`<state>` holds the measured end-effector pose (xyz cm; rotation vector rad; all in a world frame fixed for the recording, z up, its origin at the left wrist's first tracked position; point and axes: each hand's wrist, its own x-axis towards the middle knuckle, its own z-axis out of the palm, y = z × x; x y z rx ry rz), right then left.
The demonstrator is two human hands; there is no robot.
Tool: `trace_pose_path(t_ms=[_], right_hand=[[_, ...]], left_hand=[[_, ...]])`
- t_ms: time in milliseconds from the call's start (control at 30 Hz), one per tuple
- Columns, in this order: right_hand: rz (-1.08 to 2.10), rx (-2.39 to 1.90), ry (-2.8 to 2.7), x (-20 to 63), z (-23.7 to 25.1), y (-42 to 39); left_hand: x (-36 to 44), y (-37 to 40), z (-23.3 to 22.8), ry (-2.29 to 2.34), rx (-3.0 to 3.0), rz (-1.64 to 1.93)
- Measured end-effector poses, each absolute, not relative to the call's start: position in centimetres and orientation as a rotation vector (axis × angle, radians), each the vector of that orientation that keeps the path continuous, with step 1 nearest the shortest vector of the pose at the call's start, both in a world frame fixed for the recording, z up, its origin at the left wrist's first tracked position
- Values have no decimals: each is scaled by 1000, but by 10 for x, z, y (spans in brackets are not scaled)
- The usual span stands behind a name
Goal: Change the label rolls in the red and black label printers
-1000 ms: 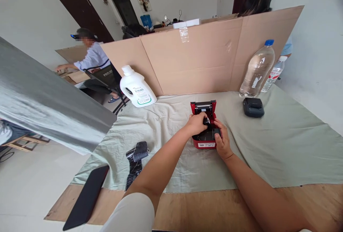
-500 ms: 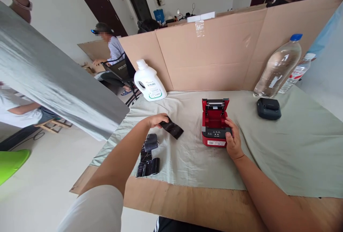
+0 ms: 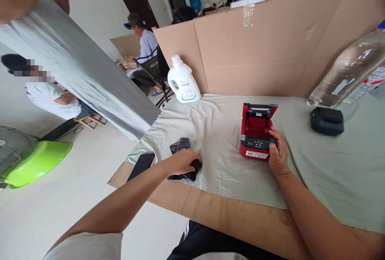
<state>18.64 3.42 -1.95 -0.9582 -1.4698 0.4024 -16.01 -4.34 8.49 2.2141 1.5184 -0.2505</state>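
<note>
On the cloth stands a small red label printer (image 3: 255,154) with its lid raised and its red inside bare. My right hand (image 3: 278,154) grips its right side, thumb on the front and fingers along the edge. My left hand (image 3: 184,161) is closed on a dark, glossy black strip (image 3: 197,164), low over the other black pieces. Those crumpled black strips (image 3: 184,144) lie around and under the hand, which partly covers them. Where the held strip ends and the pile begins, I cannot tell.
A black phone (image 3: 143,163) lies left of my hand. At the back stand a white detergent jug (image 3: 185,81), a large clear bottle (image 3: 345,71) and a smaller bottle (image 3: 368,85). A black device (image 3: 327,121) sits on the right. A cardboard screen (image 3: 255,59) borders the table's rear.
My left hand has brought the black strip down and toward me, onto the other strips. My right hand keeps its hold on the printer. The view has turned left, and the phone now shows.
</note>
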Motion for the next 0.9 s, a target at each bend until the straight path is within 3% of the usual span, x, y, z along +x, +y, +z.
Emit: trace_pose_path(t_ms=[200, 267, 433, 600, 767, 900], right_hand=[[367, -939, -1490, 186, -17, 34], [358, -940, -1489, 186, -17, 34], [365, -947, -1495, 187, -17, 33], [404, -968, -1478, 186, -16, 32], [405, -987, -1463, 184, -15, 32], [397, -976, -1482, 186, -16, 32]], left_hand=[[-212, -35, 66, 2044, 2118, 305], [-233, -29, 59, 2227, 1964, 224], [-261, -23, 43, 2161, 1812, 42], [-258, -28, 104, 2349, 1768, -171], [-183, -30, 190, 1213, 1735, 69], [-90, 11, 177, 906, 1664, 318]])
